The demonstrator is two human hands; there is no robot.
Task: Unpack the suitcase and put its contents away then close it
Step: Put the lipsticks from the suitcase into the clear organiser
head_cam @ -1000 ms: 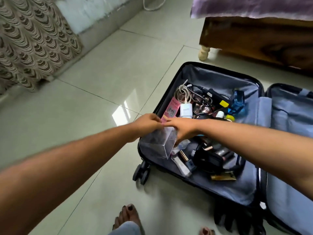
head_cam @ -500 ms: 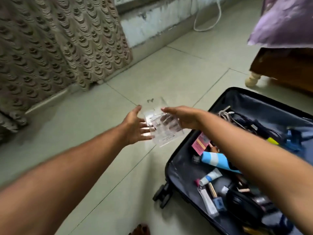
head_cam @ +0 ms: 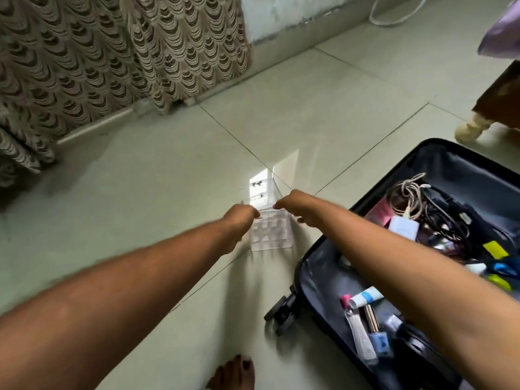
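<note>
A clear plastic organiser box (head_cam: 270,233) stands upright on the tiled floor, just left of the open black suitcase (head_cam: 394,170). My left hand (head_cam: 242,220) grips its left top edge and my right hand (head_cam: 298,205) grips its right top edge. The suitcase lies open at the right and holds tangled cables (head_cam: 416,192), a white charger (head_cam: 403,227), a pink packet (head_cam: 380,213), a blue-and-white tube (head_cam: 365,298) and several small cosmetics. My right forearm hides the middle of the suitcase.
Patterned curtains (head_cam: 112,57) hang along the far left wall. A wooden bed leg (head_cam: 470,128) and purple bedding (head_cam: 503,32) are at the far right. A white cable (head_cam: 394,15) loops on the floor at the back. My bare foot (head_cam: 233,374) is at the bottom edge.
Both hands lifted the clear box out of the suitcase, carried it left, and lowered it onto the floor beside the suitcase. The view has turned left.
</note>
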